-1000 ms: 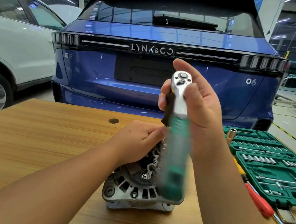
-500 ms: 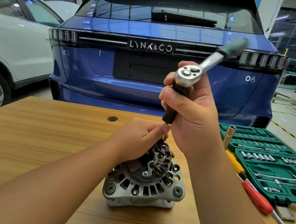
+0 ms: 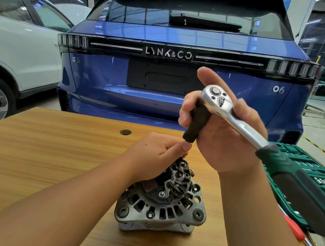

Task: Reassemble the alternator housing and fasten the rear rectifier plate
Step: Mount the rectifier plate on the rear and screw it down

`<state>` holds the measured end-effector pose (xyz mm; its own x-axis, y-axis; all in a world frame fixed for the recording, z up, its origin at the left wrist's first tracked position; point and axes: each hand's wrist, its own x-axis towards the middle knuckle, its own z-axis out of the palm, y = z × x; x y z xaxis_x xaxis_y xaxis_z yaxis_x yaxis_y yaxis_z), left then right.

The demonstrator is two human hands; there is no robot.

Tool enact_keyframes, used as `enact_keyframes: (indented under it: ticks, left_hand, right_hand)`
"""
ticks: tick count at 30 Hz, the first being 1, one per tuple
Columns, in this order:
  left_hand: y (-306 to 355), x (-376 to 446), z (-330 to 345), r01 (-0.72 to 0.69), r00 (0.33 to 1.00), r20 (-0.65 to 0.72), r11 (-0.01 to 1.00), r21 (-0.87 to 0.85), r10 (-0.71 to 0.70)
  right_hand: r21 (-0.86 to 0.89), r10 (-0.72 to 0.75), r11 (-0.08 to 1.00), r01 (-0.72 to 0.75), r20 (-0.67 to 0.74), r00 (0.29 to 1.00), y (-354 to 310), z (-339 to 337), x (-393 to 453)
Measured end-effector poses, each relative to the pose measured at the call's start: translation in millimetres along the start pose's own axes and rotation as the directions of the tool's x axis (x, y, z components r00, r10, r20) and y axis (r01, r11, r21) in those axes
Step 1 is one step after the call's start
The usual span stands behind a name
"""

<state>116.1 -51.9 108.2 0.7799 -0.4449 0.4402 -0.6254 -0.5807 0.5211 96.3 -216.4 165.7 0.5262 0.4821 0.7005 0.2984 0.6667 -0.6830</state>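
Table (image 3: 35, 156) of pale wood fills the lower view, with a blue car (image 3: 184, 88) parked behind it and a green socket case (image 3: 322, 182) open at my right. Alternator (image 3: 163, 199) stands near the middle of the table, rear face up, the rectifier plate (image 3: 180, 179) on top with its copper leads showing. My right hand (image 3: 224, 141) holds the ratchet (image 3: 242, 124) above it, fingers curled round the dark socket (image 3: 198, 122) under the head, the green handle slanting down to my right. My left hand (image 3: 158, 158) rests on the alternator's top, thumb and fingers pinched together at something just under the socket's tip; I cannot tell what, it is too small and hidden. I judge I am lining the socket onto a fastener on the plate. The risks as I see them: the socket may come down tilted and cross-thread or round the fastener; the left fingertips sit right where the socket lands and could be nipped; the alternator stands loose, so a hard pull on the handle could tip or spin it; and a slip could bend those leads. A red screwdriver (image 3: 293, 228) lies by the case.
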Motion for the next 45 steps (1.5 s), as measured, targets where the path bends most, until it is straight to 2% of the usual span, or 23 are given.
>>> enact_keyframes:
  ticks: [4,7,9,11,14,20,26,29,34,37,40,43,45]
  left_hand:
    - [2.3,-0.8,-0.9,0.018,1.0,-0.011,1.0,-0.022,-0.018]
    - [5.5,-0.3,-1.6,0.006,1.0,-0.006,1.0,0.028,-0.006]
    - [7.0,-0.8,-2.1,0.025,1.0,0.005,0.999,0.034,-0.025]
    - [5.7,-1.1,-1.7,0.038,0.999,0.01,0.999,0.026,-0.038]
    - [3.5,0.1,-1.1,0.034,0.999,-0.005,0.999,0.016,-0.034]
    - [6.1,-0.1,-1.1,0.022,0.999,-0.025,1.0,-0.019,-0.022]
    - [1.2,0.3,-0.3,-0.002,1.0,-0.009,1.0,-0.028,0.002]
    - [1.0,-0.7,-0.1,-0.018,1.0,-0.018,0.999,-0.031,0.017]
    - [3.3,-0.5,-0.1,0.001,1.0,-0.018,1.0,-0.029,-0.002]
    - [4.5,-0.9,-0.8,-0.003,1.0,-0.017,1.0,-0.028,0.002]
    - [3.4,0.3,-0.2,0.033,0.999,-0.006,0.998,-0.059,-0.034]
    - [4.9,0.0,0.0,0.042,0.999,-0.013,0.998,-0.041,-0.042]
    - [7.5,-1.2,-0.2,0.007,1.0,-0.015,1.0,-0.008,-0.008]
  right_hand:
    - [-0.122,-0.102,0.989,0.085,-0.144,0.984,5.6,10.8,3.4]
    - [-0.329,-0.254,0.936,0.127,-0.381,0.889,13.5,19.6,5.6]
    - [-0.471,-0.326,0.877,0.091,-0.446,0.833,17.0,22.5,7.3]
    - [-0.465,-0.276,0.884,0.047,-0.437,0.856,15.4,22.5,6.1]
    - [-0.357,-0.164,0.933,0.049,-0.3,0.94,11.7,16.9,2.2]
    - [-0.202,-0.201,0.967,0.155,-0.23,0.952,17.4,11.4,2.5]
    - [-0.343,-0.276,0.912,0.226,-0.104,0.955,19.5,11.3,2.2]
    - [-0.317,-0.223,0.929,0.19,-0.069,0.972,17.6,9.9,1.8]
    - [-0.052,-0.035,0.998,0.034,-0.029,0.999,6.3,1.9,3.8]
    - [-0.052,-0.022,0.998,0.019,-0.064,0.998,5.2,3.2,3.0]
    - [-0.129,-0.091,0.989,0.068,-0.174,0.981,7.9,11.4,4.5]
    - [-0.312,-0.219,0.945,0.095,-0.392,0.893,15.5,21.9,6.3]
    - [-0.444,-0.294,0.894,0.065,-0.469,0.833,18.2,24.8,7.0]
